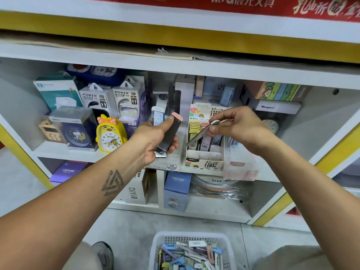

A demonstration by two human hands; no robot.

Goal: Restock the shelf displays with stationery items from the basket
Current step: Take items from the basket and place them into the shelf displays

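- Pink-capped and blue-capped lead cases (165, 131) sit in a small stack in the left hand (155, 139), fingers and thumb wrapped round them, held up in front of the middle shelf (64, 152).
- One slim case (202, 133), blurred with motion, is pinched at its top end between thumb and fingertips of the right hand (233, 125); its lower end points down and left, toward the display box (204, 162).
- That box stands on the shelf edge, its rear slots holding upright cases, its front rows looking bare.
- White basket (191, 250) sits on the floor below, between the knees, well filled with mixed cases.
- Step in hand, as I judge it: feeding single cases from the left-hand stack into the box.
- Next move calls for turning the pinched case upright, lining it with a free slot just behind the front wall, and sliding it in without tipping its neighbours.
- After that, the right hand would need another case off the stack.
- Much stock remains, so the task looks far from done.
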